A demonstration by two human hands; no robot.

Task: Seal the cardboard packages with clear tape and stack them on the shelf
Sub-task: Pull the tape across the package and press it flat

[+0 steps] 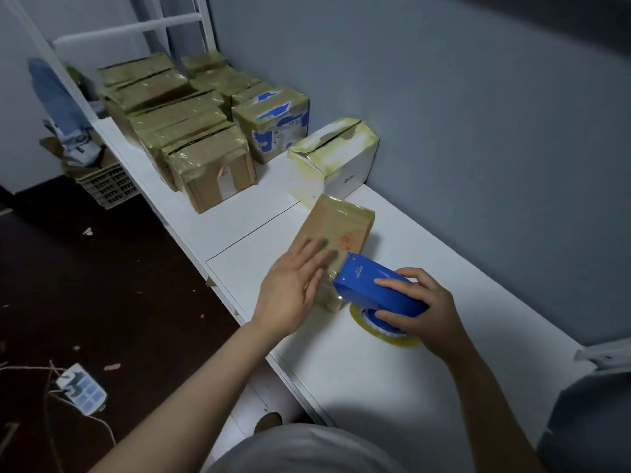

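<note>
A flat brown cardboard package [338, 227], partly wrapped in clear tape, lies on the white shelf top [392, 370]. My left hand [293, 288] presses flat on its near end with straight fingers. My right hand [418, 312] grips a blue tape dispenser [372, 288] with a roll of clear tape [382, 331] under it. The dispenser's front edge sits against the package's near right corner.
Several taped cardboard boxes [191, 131] stand in rows at the far left of the shelf. A white taped box [336, 157] sits against the grey wall behind the package. On the dark floor lie a power strip [82, 389] and a crate [107, 186].
</note>
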